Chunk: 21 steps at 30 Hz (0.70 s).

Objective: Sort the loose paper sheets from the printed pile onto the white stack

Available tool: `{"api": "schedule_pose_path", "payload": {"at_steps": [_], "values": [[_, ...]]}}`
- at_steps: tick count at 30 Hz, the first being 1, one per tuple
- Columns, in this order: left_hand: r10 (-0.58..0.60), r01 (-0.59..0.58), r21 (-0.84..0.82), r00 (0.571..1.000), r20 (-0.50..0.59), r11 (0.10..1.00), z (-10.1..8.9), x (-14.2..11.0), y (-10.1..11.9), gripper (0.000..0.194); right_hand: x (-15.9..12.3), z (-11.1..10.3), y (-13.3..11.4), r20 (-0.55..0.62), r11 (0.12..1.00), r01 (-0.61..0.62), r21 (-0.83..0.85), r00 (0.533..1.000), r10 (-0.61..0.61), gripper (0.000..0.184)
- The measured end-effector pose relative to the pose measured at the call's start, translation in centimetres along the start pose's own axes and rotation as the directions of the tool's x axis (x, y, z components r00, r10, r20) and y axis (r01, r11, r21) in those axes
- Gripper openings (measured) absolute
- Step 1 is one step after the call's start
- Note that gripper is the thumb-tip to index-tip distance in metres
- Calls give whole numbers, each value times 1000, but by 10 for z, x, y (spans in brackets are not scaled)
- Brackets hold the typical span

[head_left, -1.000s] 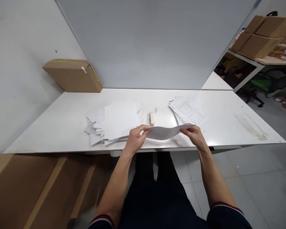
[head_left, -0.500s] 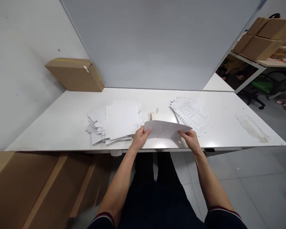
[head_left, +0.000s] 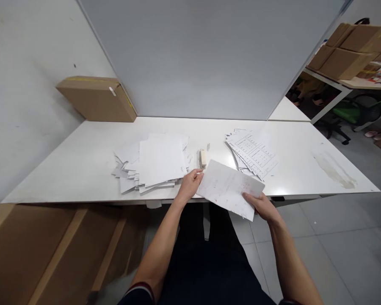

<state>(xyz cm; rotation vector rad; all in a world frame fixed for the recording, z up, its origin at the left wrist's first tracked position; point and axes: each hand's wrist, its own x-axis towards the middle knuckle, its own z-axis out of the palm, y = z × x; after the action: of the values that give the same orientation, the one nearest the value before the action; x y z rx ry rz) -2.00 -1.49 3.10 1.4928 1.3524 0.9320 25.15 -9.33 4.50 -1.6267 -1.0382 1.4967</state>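
Observation:
I hold a white sheet of paper (head_left: 229,188) with faint red marks over the table's front edge. My left hand (head_left: 189,184) pinches its left edge, and my right hand (head_left: 260,204) grips its lower right corner. The sheet is tilted with its face up toward me. A messy stack of blank white sheets (head_left: 152,162) lies on the white table (head_left: 82,169) just left of my left hand. A small beige stapler (head_left: 203,158) lies behind the held sheet. A fanned stack of printed sheets (head_left: 252,152) lies to the right of it.
A cardboard box (head_left: 97,98) leans at the table's far left corner against a grey partition (head_left: 203,59). A large brown carton (head_left: 44,250) stands on the floor at my left. More cartons (head_left: 352,46) sit on a far table at right, with chairs beneath.
The sheet was held flat and edge-on above the table. It has been turned face up and pulled nearer to me, and my right hand has dropped lower.

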Motion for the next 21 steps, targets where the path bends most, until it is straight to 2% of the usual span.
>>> {"api": "schedule_pose_path", "payload": {"at_steps": [4,9,12,15,21], "values": [[87,-73,124,990,-115,990,7,8,-10,37,-6,17,30,-142,957,-13,290,988,56,35],[289,-230,372,951,-112,899,10,20,-13,46,-4,49,33,-245,869,62,491,967,70,31],[325,-264,417,942,-80,869,10,25,-15,56,-2,66,26,-286,841,72,536,953,101,32],[313,-253,434,947,-72,865,9,26,-17,60,-1,78,21,-297,830,82,551,949,103,31],[297,-235,409,950,-94,882,11,28,-18,56,-3,74,25,-314,831,78,551,942,120,33]]}}
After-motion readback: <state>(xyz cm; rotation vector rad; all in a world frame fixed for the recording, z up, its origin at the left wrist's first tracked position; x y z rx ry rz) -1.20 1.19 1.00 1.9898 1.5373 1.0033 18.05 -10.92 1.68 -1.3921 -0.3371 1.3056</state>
